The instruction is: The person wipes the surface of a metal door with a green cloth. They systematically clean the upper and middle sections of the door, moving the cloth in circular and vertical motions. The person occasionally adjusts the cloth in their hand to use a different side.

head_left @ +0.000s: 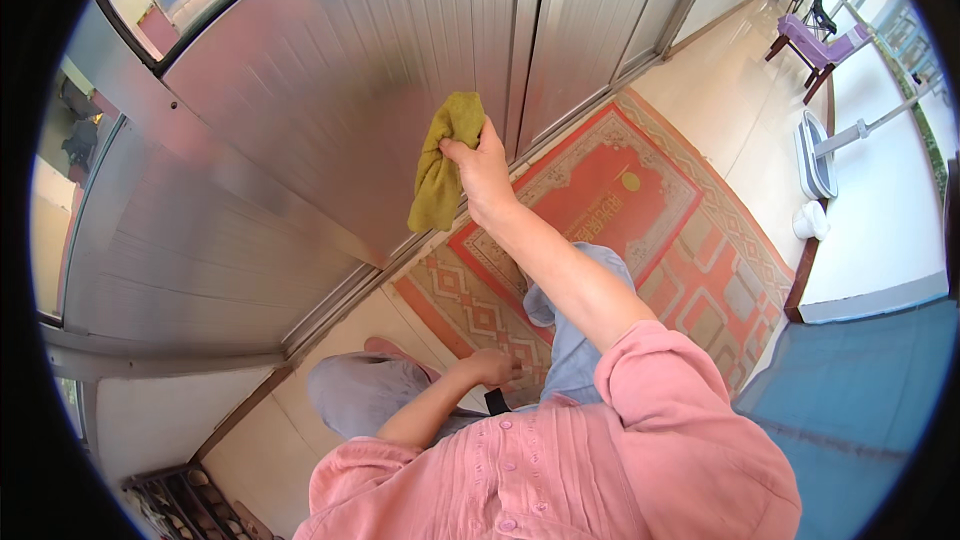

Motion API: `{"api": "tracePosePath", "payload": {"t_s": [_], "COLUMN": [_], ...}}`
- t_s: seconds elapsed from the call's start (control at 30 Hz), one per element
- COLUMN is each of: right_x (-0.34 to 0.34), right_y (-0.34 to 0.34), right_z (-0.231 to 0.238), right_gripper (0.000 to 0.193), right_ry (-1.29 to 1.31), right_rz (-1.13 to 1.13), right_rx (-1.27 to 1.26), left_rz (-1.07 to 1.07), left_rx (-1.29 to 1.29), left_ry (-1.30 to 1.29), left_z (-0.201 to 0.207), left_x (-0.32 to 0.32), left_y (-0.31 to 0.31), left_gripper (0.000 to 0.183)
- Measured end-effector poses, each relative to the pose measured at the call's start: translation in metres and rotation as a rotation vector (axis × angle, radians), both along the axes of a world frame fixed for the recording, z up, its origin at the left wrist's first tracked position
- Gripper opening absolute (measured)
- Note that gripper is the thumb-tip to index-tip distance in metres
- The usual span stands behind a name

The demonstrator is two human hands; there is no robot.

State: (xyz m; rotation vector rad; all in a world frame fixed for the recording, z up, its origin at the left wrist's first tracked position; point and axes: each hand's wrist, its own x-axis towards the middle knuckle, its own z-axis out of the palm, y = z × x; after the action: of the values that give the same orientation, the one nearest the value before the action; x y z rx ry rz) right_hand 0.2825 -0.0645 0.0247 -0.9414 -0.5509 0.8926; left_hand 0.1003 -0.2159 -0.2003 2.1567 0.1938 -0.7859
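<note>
The right grip (484,168) pinches a green cloth (436,185) between thumb and fingers, bunching it near its middle, with loose ends above and below. The cloth is up in front of a metal panel (330,110); whether the two touch cannot be told. The left grip (492,367) hangs low by the left knee (350,395), its fingers loosely spread and nothing seen in it. Beyond the right forearm (570,265), a patterned rug (735,270) lies beside the panel on the tiled floor (720,80). Farther out, a purple chair (820,48) stands at upper right, a blue sheet (850,370) spreads at lower right, and a dark rack (188,502) sits at lower left.
</note>
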Motion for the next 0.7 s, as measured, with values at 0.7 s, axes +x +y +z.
{"api": "tracePosePath", "payload": {"t_s": [0.7], "right_x": [0.043], "right_y": [0.013], "right_z": [-0.046], "right_gripper": [0.052], "right_ry": [0.345], "right_rz": [0.085], "right_rx": [-0.193], "left_rz": [-0.033], "left_rx": [-0.574], "left_ry": [0.588], "left_z": [-0.042], "left_x": [-0.04], "left_y": [-0.026], "left_gripper": [0.045]}}
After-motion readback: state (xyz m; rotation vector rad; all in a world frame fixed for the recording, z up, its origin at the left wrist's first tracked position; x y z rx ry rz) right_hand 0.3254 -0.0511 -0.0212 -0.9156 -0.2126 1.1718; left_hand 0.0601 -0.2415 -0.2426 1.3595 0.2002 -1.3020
